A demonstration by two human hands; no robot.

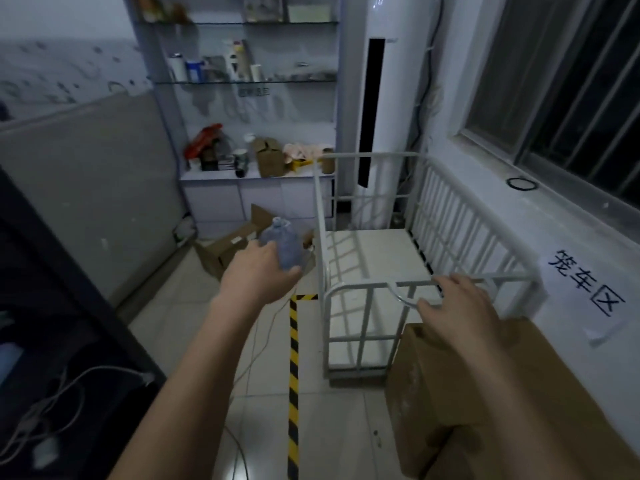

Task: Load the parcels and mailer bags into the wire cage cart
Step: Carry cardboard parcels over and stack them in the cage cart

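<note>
The left hand (pixel 259 271) is gripping a mailer bag (pixel 281 247), the right hand (pixel 462 304) is lying flat on the wire cage cart (pixel 363 155), nothing loaded yet.

Dim room: tiled floor (pixel 194 327), glass shelving (pixel 242 81), barred window (pixel 571 81), striped tape (pixel 293 368).

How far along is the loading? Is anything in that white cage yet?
Barely started: the cage cart shows a bare floor, nothing loaded. In hand: the left hand grips a grey mailer bag, held left of the cart and not yet over it, while the right hand rests on the front rail. Left: that bag, and the large cardboard box standing beside the cart.
</note>
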